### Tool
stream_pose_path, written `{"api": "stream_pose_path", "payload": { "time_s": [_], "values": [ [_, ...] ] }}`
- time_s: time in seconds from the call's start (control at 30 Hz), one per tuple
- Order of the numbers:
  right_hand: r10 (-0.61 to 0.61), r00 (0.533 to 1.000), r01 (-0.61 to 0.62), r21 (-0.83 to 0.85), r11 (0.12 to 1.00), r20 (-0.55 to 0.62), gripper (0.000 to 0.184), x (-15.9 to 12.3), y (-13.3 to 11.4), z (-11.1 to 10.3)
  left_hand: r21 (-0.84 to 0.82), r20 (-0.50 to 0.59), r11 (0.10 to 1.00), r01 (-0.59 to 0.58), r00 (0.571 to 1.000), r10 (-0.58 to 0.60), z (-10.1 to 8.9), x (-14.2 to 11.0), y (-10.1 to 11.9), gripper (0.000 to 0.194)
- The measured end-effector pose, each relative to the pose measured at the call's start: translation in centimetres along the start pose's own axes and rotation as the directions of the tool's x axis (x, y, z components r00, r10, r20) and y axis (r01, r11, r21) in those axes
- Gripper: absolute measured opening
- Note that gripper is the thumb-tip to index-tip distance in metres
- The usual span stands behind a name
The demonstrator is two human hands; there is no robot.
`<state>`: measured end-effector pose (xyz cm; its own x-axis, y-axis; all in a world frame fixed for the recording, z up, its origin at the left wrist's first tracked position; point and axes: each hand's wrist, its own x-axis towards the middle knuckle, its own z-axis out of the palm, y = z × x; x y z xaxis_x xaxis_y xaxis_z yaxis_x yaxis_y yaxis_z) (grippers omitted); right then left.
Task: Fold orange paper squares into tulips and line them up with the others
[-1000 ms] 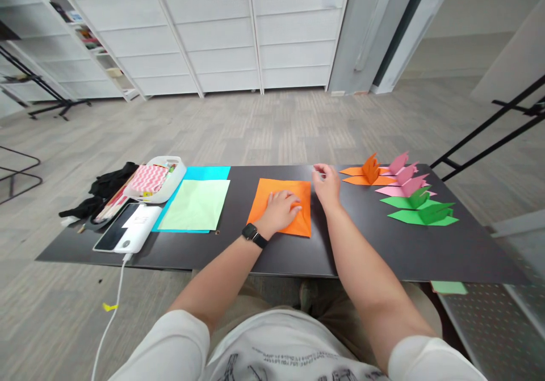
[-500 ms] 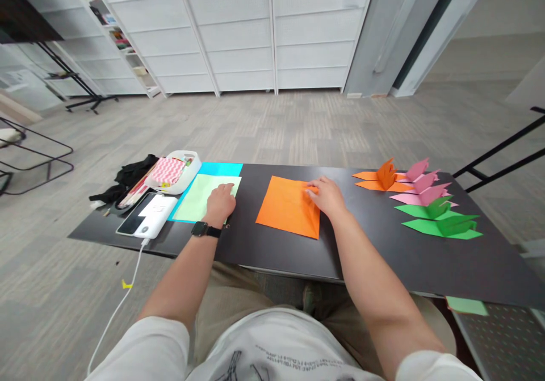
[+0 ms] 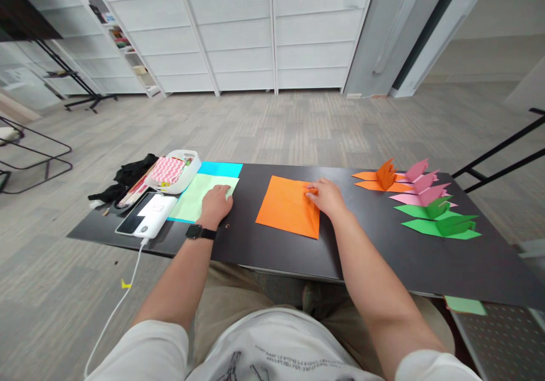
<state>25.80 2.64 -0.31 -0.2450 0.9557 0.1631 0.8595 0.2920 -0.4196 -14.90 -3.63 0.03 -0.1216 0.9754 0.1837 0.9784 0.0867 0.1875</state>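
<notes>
An orange sheet of paper (image 3: 285,206) lies on the dark table in front of me. At its far right corner is my right hand (image 3: 326,196), its bent fingers and thumb slightly apart and resting on the sheet. My left hand (image 3: 215,204) lies on a light green sheet (image 3: 191,199), fingers loosely stretched over its right side; nothing shows gripped in it. Under the green sheet a blue sheet (image 3: 223,168) sticks out at the far side. To the right stand folded paper birds: an orange one (image 3: 385,178), pink ones (image 3: 426,189) and green ones (image 3: 447,225).
On the left of the table (image 3: 255,250) are a white tray (image 3: 193,168) with a pink zigzag-patterned item, a black cloth (image 3: 131,172) and a white device (image 3: 157,216) with a cable (image 3: 119,307) hanging down. A black metal frame (image 3: 502,154) stands beyond the right edge.
My left hand has slid a little to the left over the green sheet, whose right edge has shifted slightly left. The right hand and orange sheet stay in place.
</notes>
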Motion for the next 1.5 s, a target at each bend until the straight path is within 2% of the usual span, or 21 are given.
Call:
{"api": "stream_pose_path", "payload": {
  "time_s": [0.13, 0.2, 0.3, 0.37, 0.47, 0.53, 0.67, 0.77, 0.97, 1.13, 1.33, 1.5],
  "values": [
    [-0.008, 0.999, 0.010, -0.034, 0.999, 0.048, 0.025, 0.0, 0.0, 0.4, -0.035, -0.055, 0.999, -0.032, 0.998, 0.030, -0.4, 0.2, 1.5, 0.038],
    [-0.020, 0.998, 0.022, -0.043, 0.999, 0.061, 0.026, 0.0, 0.1, 0.5, -0.133, -0.112, 0.978, -0.163, 0.983, 0.148, -0.4, 0.7, 3.6, 0.036],
    [-0.033, 0.997, 0.036, -0.038, 0.999, 0.070, 0.027, 0.2, 0.3, 0.6, -0.303, -0.131, 0.871, -0.387, 0.922, 0.364, 0.1, 1.8, 8.2, 0.033],
    [-0.040, 0.996, 0.043, -0.034, 0.999, 0.076, 0.029, 0.3, 0.5, 0.7, -0.350, -0.093, 0.795, -0.496, 0.863, 0.497, 1.0, 2.6, 11.6, 0.034],
    [-0.056, 0.996, 0.057, -0.022, 0.998, 0.072, 0.031, 0.4, 0.8, 0.7, -0.364, -0.015, 0.715, -0.597, 0.771, 0.636, 2.7, 3.2, 15.5, 0.036],
    [-0.055, 0.997, 0.056, -0.015, 0.998, 0.059, 0.031, 0.4, 0.9, 0.7, -0.361, 0.028, 0.697, -0.619, 0.740, 0.672, 3.9, 3.3, 16.7, 0.039],
    [-0.022, 0.999, 0.023, -0.012, 1.000, 0.034, 0.030, 0.2, 0.8, 0.5, -0.348, 0.049, 0.680, -0.646, 0.711, 0.701, 5.5, 3.1, 16.3, 0.045],
    [-0.001, 0.999, 0.001, -0.002, 1.000, 0.043, 0.028, 0.2, 0.6, 0.3, -0.347, 0.065, 0.694, -0.631, 0.722, 0.689, 5.7, 3.2, 15.3, 0.053],
    [0.076, 0.996, -0.077, 0.004, 0.997, 0.049, 0.030, 0.0, 1.1, 0.0, -0.324, 0.146, 0.752, -0.574, 0.755, 0.639, 5.0, 3.7, 13.8, 0.071],
    [0.052, 0.996, -0.052, -0.001, 0.999, 0.066, 0.034, 0.0, 2.2, -0.4, -0.323, 0.237, 0.802, -0.504, 0.777, 0.583, 4.4, 4.0, 13.1, 0.085],
    [0.056, 0.975, -0.040, -0.079, 0.996, 0.215, 0.045, -0.1, 3.1, -1.4, -0.291, 0.340, 0.817, -0.498, 0.744, 0.575, 3.2, 4.2, 12.7, 0.095],
    [0.083, 0.967, -0.058, -0.113, 0.992, 0.240, 0.048, 0.1, 3.1, -1.5, -0.258, 0.395, 0.829, -0.496, 0.729, 0.559, 2.5, 4.6, 11.8, 0.109]
  ]
}}
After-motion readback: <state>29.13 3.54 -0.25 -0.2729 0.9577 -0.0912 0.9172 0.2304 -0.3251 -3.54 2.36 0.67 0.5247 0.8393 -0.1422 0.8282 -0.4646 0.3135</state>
